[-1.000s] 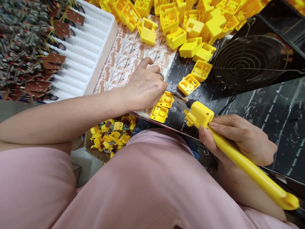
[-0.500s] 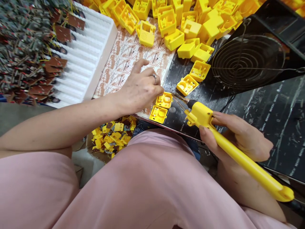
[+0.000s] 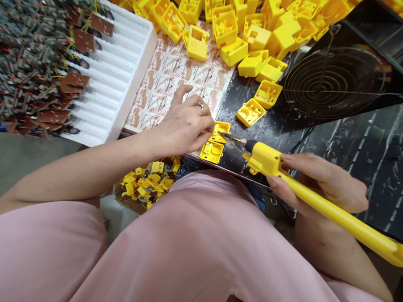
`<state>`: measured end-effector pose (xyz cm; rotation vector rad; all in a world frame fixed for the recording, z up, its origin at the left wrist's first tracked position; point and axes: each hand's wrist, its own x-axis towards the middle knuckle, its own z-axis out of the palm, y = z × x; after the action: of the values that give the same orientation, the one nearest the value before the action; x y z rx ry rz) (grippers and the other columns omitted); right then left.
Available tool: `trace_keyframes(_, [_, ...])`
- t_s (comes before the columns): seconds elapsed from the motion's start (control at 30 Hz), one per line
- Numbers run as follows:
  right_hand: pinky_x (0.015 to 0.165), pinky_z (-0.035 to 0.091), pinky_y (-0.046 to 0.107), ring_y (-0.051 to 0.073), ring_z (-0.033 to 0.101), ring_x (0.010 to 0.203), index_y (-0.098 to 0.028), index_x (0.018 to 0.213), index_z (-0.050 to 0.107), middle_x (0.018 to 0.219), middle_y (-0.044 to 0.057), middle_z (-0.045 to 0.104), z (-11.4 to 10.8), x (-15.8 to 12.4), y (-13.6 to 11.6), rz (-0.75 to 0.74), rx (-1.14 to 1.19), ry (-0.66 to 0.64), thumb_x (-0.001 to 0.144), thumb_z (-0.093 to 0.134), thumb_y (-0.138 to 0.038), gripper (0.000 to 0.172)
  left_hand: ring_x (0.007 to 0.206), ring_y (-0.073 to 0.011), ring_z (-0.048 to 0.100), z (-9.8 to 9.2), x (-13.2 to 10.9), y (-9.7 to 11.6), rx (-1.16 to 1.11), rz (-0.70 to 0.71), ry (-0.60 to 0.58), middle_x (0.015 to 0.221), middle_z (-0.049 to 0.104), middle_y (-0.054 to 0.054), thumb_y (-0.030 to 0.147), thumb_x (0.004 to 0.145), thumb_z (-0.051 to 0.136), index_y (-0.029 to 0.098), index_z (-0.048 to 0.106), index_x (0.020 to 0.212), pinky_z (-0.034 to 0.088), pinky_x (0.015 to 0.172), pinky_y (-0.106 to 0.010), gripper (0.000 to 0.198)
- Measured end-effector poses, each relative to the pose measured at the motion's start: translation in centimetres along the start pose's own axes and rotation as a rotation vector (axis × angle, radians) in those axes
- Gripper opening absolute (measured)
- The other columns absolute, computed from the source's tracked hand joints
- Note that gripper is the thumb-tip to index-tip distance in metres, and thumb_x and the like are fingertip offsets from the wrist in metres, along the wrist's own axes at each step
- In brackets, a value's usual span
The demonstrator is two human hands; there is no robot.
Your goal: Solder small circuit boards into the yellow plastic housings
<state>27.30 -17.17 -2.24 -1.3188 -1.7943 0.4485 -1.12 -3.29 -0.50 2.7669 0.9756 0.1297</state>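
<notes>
My right hand [image 3: 324, 180] is wrapped around a yellow soldering gun [image 3: 266, 158], whose metal tip and thin feed tube point left. The tip reaches into a small yellow plastic housing [image 3: 224, 127] lying open side up at the table's near edge. At that housing's left side, my left hand [image 3: 190, 123] has thumb and finger pinched together, the index finger raised. Whatever lies between the fingertips is too small to make out. A second open housing [image 3: 212, 152] with small metal parts inside sits against the first, closer to my body.
Two more open housings [image 3: 251, 112] lie beyond the tip, before a large pile of yellow housings [image 3: 258, 37]. A black fan [image 3: 333, 84] stands at right. Wired circuit boards [image 3: 85, 40] cover part of a white foam tray [image 3: 126, 63]. Below the table is a box of yellow parts [image 3: 147, 182].
The soldering gun's tip has moved left from beside the far housing to inside it. My left fingertips have shifted slightly down along that housing's left side.
</notes>
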Motion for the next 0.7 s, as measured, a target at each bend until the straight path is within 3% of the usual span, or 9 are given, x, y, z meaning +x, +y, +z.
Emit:
trace_keyframes(0.17, [0.05, 0.055, 0.027, 0.016, 0.072, 0.06, -0.028, 0.097, 0.071, 0.074, -0.002, 0.075, 0.6, 1.7, 0.0, -0.202, 0.058, -0.099, 0.094, 0.078, -0.034, 0.009, 0.106, -0.0255, 0.064, 0.0, 0.2, 0.0, 0.035, -0.003, -0.067, 0.091, 0.075, -0.003, 0.031, 0.096, 0.05, 0.024, 0.074, 0.081, 0.035, 0.122, -0.06, 0.029])
trace_keyframes(0.33, [0.06, 0.061, 0.025, 0.014, 0.074, 0.068, -0.022, 0.088, 0.07, 0.073, 0.002, 0.074, 0.6, 2.4, -1.0, -0.233, 0.04, -0.124, 0.101, 0.07, -0.032, 0.016, 0.106, -0.0255, 0.064, -0.3, 0.6, 0.1, 0.114, 0.009, -0.122, 0.093, 0.075, -0.003, 0.029, 0.095, 0.048, 0.024, 0.075, 0.083, 0.035, 0.121, -0.06, 0.03])
trace_keyframes(0.43, [0.065, 0.061, 0.023, 0.013, 0.074, 0.072, -0.019, 0.092, 0.068, 0.076, 0.003, 0.074, 0.6, 3.0, -1.4, -0.284, 0.047, -0.14, 0.096, 0.076, -0.022, 0.009, 0.104, -0.026, 0.065, -0.4, 0.9, 0.2, 0.156, 0.021, -0.148, 0.091, 0.075, -0.004, 0.029, 0.095, 0.046, 0.023, 0.075, 0.082, 0.038, 0.119, -0.059, 0.032])
trace_keyframes(0.6, [0.064, 0.061, 0.026, 0.015, 0.071, 0.07, -0.018, 0.093, 0.068, 0.081, 0.004, 0.074, 0.2, 4.2, -1.5, -0.449, 0.028, -0.207, 0.081, 0.087, -0.009, 0.025, 0.099, -0.026, 0.065, -0.5, 1.4, 0.2, 0.134, 0.05, -0.138, 0.083, 0.074, -0.004, 0.028, 0.091, 0.048, 0.024, 0.076, 0.08, 0.043, 0.113, -0.056, 0.03])
trace_keyframes(0.7, [0.066, 0.061, 0.029, 0.016, 0.072, 0.072, -0.017, 0.097, 0.069, 0.082, 0.003, 0.074, -0.4, 4.3, -2.0, -0.447, 0.045, -0.241, 0.081, 0.086, -0.007, 0.026, 0.1, -0.0274, 0.066, -0.6, 1.6, 0.2, 0.114, 0.045, -0.149, 0.081, 0.074, -0.006, 0.027, 0.089, 0.051, 0.025, 0.078, 0.083, 0.042, 0.112, -0.056, 0.028])
